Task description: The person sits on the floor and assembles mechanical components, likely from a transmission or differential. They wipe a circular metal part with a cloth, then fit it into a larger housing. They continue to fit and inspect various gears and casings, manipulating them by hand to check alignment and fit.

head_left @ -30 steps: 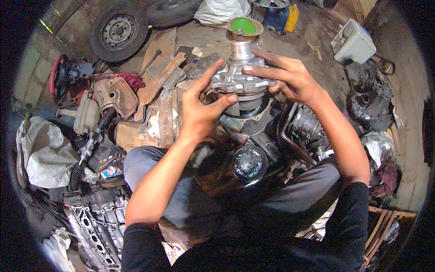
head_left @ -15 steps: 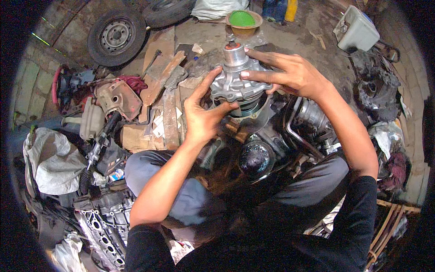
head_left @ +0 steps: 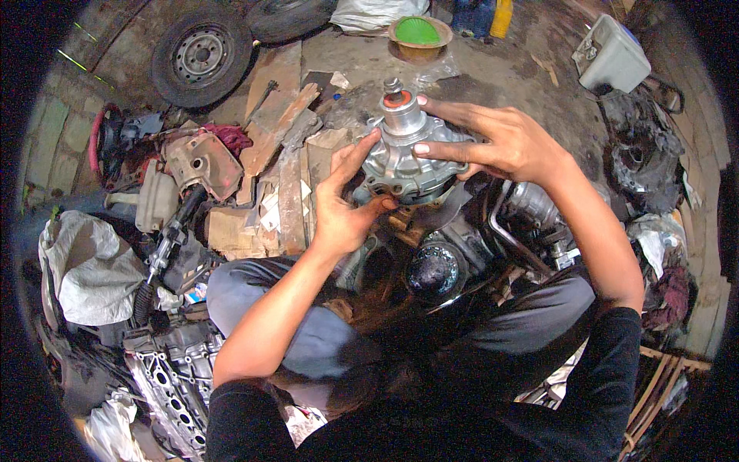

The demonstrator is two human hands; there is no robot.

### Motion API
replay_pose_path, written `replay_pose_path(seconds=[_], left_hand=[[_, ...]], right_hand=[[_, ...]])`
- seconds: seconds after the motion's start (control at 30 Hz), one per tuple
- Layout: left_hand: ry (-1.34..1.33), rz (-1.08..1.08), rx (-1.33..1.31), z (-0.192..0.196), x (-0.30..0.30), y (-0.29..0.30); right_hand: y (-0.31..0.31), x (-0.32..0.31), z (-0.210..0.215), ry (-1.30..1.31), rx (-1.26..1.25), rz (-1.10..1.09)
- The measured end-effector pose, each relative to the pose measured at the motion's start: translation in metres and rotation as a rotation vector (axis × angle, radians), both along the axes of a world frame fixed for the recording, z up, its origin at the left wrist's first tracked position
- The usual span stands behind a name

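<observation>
Both hands hold a silver cast-metal housing (head_left: 416, 158) with a shaft and an orange-red seal at its top. My left hand (head_left: 342, 204) grips its left side, thumb at the lower edge and fingers along the flank. On the opposite side my right hand (head_left: 512, 146) presses with its fingers spread over the casing. The housing sits upright over a larger dark machine assembly between my legs; whether it is fully seated I cannot tell. A glossy black rounded part (head_left: 435, 266) and a bent metal pipe (head_left: 512, 239) belong to that assembly.
A wheel with a tyre (head_left: 202, 60) leans at the far left. A bowl with a green basin (head_left: 416, 32) stands at the back, a grey plastic box (head_left: 612, 58) at the back right. A cylinder head (head_left: 165, 385), a white sack (head_left: 88, 266) and wood pieces (head_left: 281, 131) lie left.
The housing has come down and nearer to me, and the dark gap seen under it has closed. Both hands moved with it and keep their grip.
</observation>
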State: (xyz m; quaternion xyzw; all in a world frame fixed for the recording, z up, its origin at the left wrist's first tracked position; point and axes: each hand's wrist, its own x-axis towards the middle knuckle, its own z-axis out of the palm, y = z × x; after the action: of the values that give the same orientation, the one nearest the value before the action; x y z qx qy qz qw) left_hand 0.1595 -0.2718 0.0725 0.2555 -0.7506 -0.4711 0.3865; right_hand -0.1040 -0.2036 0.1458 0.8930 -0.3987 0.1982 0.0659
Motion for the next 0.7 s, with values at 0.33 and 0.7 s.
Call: replay_pose_path(seconds=[0.33,0.7], left_hand=[[0.117,0.035,-0.032,-0.009,-0.003,-0.005],[-0.006,-0.117,0.052,0.001,0.018,-0.011]], right_hand=[[-0.007,0.003,0.001,-0.027,0.105,-0.057],[0.000,0.005,0.002,-0.123,0.179,-0.054]])
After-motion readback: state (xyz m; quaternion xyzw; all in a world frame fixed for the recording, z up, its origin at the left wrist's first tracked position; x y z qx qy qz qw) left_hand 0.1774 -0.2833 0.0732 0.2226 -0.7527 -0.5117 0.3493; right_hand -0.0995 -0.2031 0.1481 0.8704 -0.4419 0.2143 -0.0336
